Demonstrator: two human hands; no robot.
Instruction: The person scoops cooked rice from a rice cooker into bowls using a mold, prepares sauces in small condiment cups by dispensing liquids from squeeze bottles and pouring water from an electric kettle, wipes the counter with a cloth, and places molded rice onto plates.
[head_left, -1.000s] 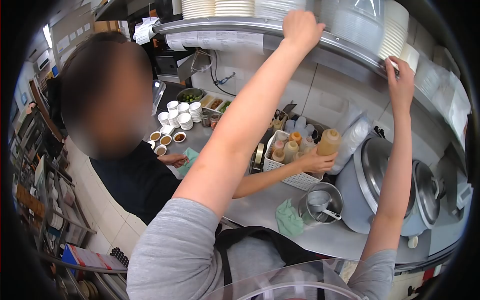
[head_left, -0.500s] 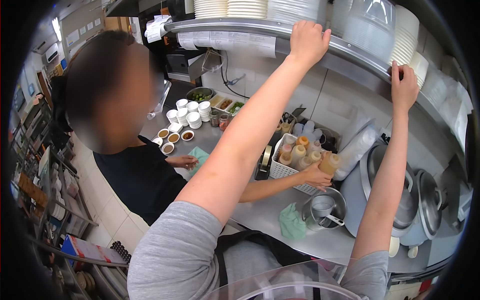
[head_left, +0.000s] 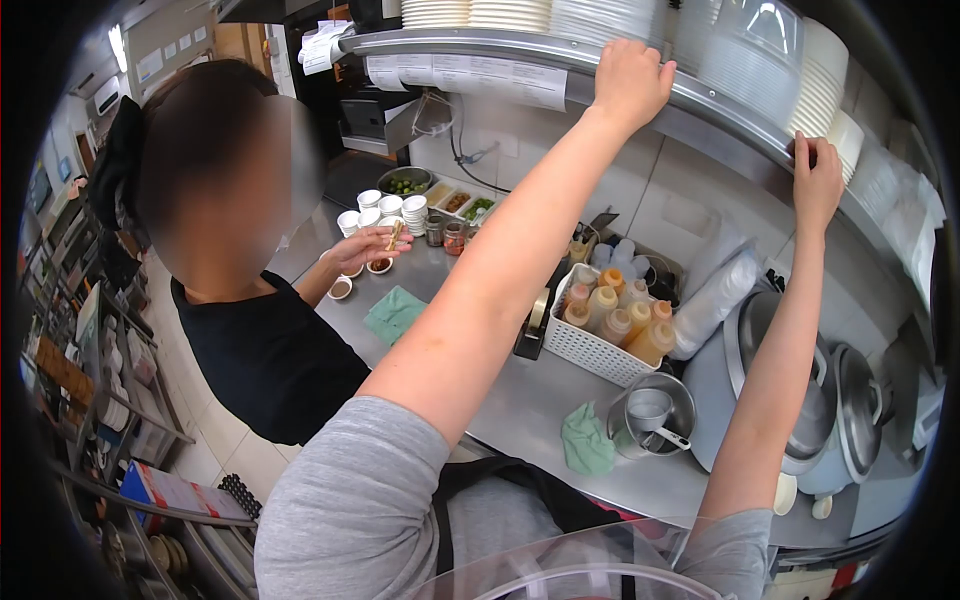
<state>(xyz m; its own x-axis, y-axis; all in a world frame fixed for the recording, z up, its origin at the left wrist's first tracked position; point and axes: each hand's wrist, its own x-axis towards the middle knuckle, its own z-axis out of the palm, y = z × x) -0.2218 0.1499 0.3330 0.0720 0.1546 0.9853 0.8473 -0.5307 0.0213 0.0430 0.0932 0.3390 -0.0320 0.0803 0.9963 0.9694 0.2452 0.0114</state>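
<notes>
Both my arms reach up to a metal shelf edge (head_left: 728,108) above the counter. My left hand (head_left: 634,84) is closed, its fingers curled over that edge. Further right, my right hand (head_left: 817,180) has its fingertips hooked on the same edge, just below a stack of white containers (head_left: 822,82). Near my left hand, clear plastic containers (head_left: 752,62) stand on the shelf. Order slips (head_left: 480,78) hang under the edge to the left of my left hand.
A co-worker in a black shirt (head_left: 265,365) stands left, a hand (head_left: 372,246) holding something small and yellowish. On the counter are a white basket (head_left: 590,352) of squeeze bottles, a metal pot (head_left: 685,390), a green cloth (head_left: 587,442) and large lidded pots (head_left: 775,375).
The co-worker's hand has let go of the squeeze bottle, which now stands in the basket. A co-worker's hand is now raised by the white cups. My hands stay on the shelf edge.
</notes>
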